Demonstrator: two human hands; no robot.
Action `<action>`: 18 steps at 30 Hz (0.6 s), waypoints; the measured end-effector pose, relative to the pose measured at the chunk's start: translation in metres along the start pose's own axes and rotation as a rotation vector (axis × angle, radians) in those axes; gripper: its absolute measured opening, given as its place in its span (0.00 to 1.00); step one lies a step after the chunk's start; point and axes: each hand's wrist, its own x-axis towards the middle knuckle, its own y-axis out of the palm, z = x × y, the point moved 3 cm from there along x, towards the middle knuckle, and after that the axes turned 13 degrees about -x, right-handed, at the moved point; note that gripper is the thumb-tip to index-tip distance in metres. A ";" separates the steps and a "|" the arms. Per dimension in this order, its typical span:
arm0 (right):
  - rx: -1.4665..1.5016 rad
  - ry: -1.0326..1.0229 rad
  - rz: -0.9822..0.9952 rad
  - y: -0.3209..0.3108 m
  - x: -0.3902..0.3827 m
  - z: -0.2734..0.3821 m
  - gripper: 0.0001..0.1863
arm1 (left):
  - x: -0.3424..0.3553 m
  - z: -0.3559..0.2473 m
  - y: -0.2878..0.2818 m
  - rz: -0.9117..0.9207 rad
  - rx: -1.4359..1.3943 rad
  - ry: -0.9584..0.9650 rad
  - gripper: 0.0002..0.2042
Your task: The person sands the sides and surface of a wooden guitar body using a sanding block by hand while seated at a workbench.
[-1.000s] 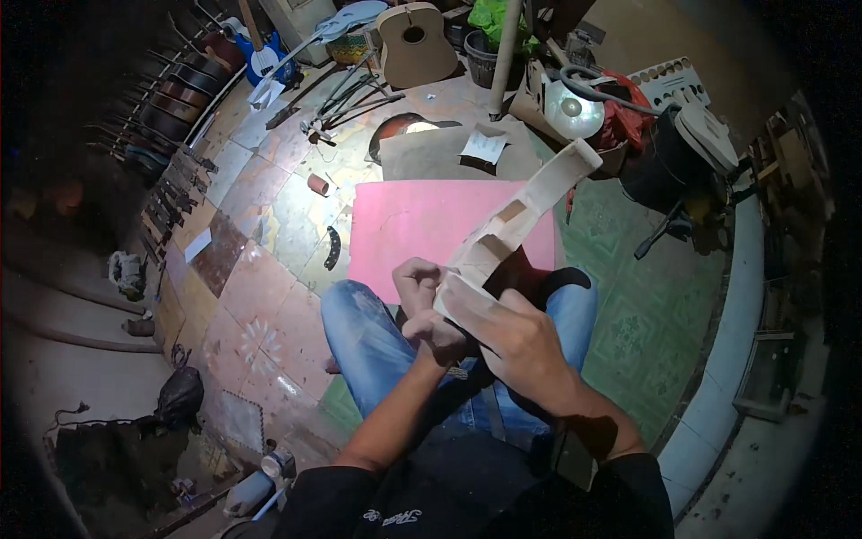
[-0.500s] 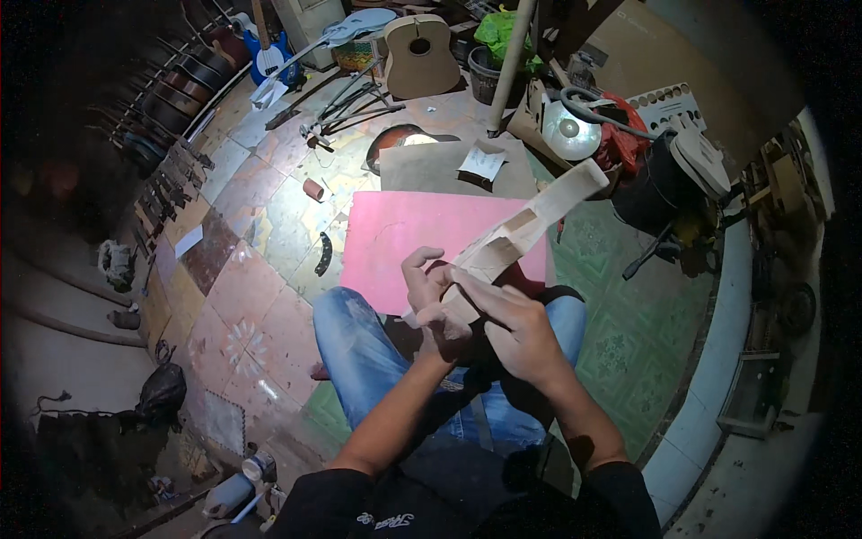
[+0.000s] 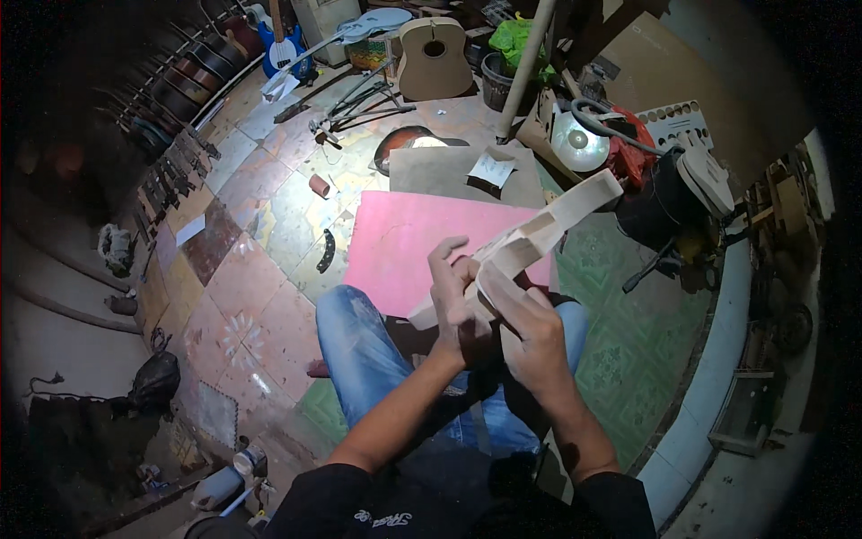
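A pale, unfinished wooden guitar body (image 3: 530, 242) with routed pockets is held tilted above my lap, its far end up to the right. My left hand (image 3: 460, 301) is wrapped around its near part, index finger raised off the wood. Closed against the same part is my right hand (image 3: 530, 328), its fingers bent over the edge; whether a small thing sits under them is hidden. Below lies a pink sheet (image 3: 386, 229) on the floor, partly covered by the wood and hands.
Beyond the pink sheet lie a brown board (image 3: 426, 175) and a small paper piece (image 3: 492, 169). A dark curved strip (image 3: 326, 251) and a reddish cylinder (image 3: 319, 186) rest on tiles to the left. A lit lamp (image 3: 579, 142) and black bucket (image 3: 651, 198) stand right. An unfinished acoustic guitar body (image 3: 435, 72) stands behind.
The guitar body and both hands have shifted slightly right. Its near end now shows to the left of my left hand. The whole view has shifted a little.
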 end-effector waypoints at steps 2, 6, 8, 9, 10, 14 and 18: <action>-0.129 -0.051 -0.015 -0.004 0.004 0.006 0.29 | 0.013 0.002 -0.002 -0.049 -0.070 0.024 0.53; -0.355 -0.070 -0.046 -0.012 -0.003 0.008 0.29 | 0.019 0.004 0.001 -0.012 0.012 0.048 0.49; -0.396 -0.071 -0.016 -0.016 0.013 0.007 0.29 | 0.023 0.005 0.009 0.015 0.078 0.110 0.44; -0.424 -0.081 0.011 -0.017 0.017 0.006 0.30 | 0.024 0.005 0.012 -0.002 0.024 0.101 0.42; -0.389 -0.107 -0.025 -0.017 0.016 0.004 0.30 | 0.029 0.004 0.012 -0.022 -0.023 0.102 0.40; -0.490 -0.074 0.032 -0.020 0.008 0.007 0.30 | 0.025 0.001 0.017 0.070 0.065 0.217 0.40; -0.513 -0.148 0.021 -0.022 0.025 0.006 0.32 | 0.028 0.013 0.021 0.023 0.074 0.130 0.41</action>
